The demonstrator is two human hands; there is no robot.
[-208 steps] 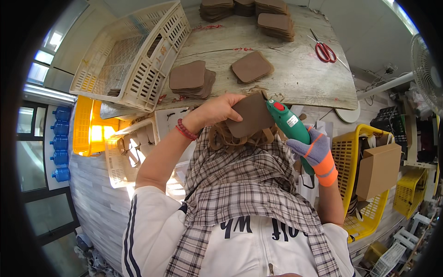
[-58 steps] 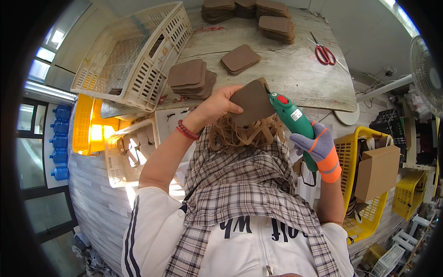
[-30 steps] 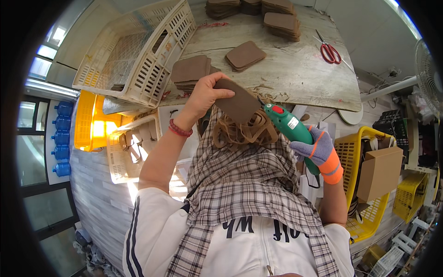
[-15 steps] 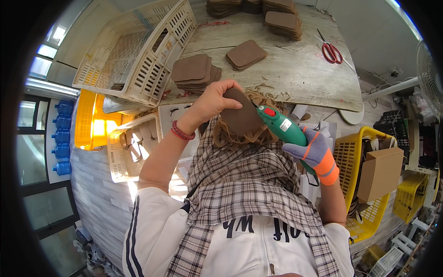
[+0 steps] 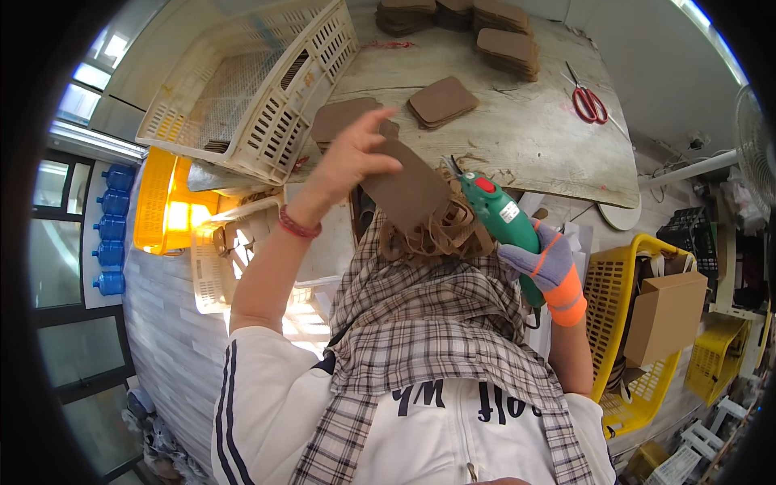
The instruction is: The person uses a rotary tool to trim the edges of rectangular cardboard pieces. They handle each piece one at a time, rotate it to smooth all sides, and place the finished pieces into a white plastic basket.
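Note:
My right hand [image 5: 550, 260], in a grey and orange work glove, grips green electric scissors [image 5: 503, 213] with a red button. Their dark pointed blades show by the brown strips. Over my lap a rounded brown sheet piece [image 5: 411, 187] lies tilted, its left edge beside my bare left hand [image 5: 343, 162]. That hand is slightly blurred, with thumb and fingers spread apart. Under the piece, curled brown offcut strips [image 5: 453, 233] heap on my checked apron [image 5: 428, 303]. Behind the left hand, a stack of brown pieces [image 5: 338, 117] sits on the table, partly covered by it.
On the worn table [image 5: 558, 153] are a small stack of brown pieces [image 5: 442, 102], further stacks [image 5: 508, 48] at the back, and red-handled scissors [image 5: 588, 105]. A white crate [image 5: 263, 121] stands at left. A yellow basket [image 5: 602, 311] holding a cardboard box [image 5: 664, 317] is at right.
My left hand has moved up and left, its fingers spreading from a pinch on the brown piece. The piece has shifted slightly left and turned. The electric scissors have drawn away from its edge.

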